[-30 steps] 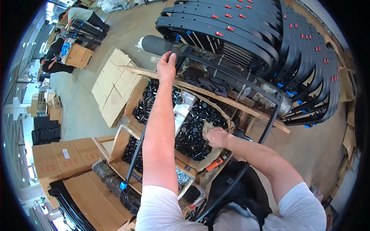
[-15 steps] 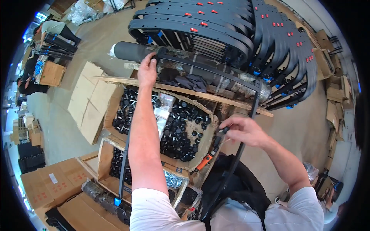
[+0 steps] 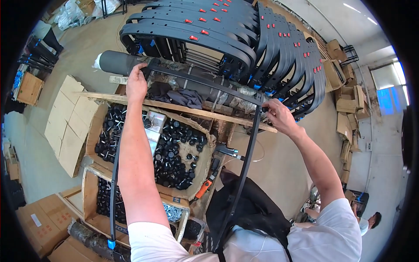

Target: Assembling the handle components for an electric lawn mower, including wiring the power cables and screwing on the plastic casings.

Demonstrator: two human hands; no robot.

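A black U-shaped metal frame (image 3: 209, 83) lies in front of me, its two side bars running back toward my body. My left hand (image 3: 136, 87) is closed around its far left corner. At the far right corner, my right hand (image 3: 283, 117) pinches a small black knob (image 3: 265, 109) against the bar. Beneath my left forearm sits a cardboard box (image 3: 207, 159) with many loose black screw knobs (image 3: 174, 153). An orange-and-black hand tool (image 3: 205, 185) lies along the box's right side. A dark tool with a blue fitting (image 3: 230, 152) shows just beyond it.
Stacked dark curved frames (image 3: 187, 32) with red clips stand behind the bench. A grey padded roll (image 3: 115, 62) and dark cloth (image 3: 183, 98) lie along its far side. Below left are a wooden bin (image 3: 90, 192) of black parts and a carton (image 3: 43, 218). People work farther off.
My right hand has moved from beside the knob box up to the frame's far right corner. My left hand keeps its hold. The whole view has shifted, so the scene sits farther left.
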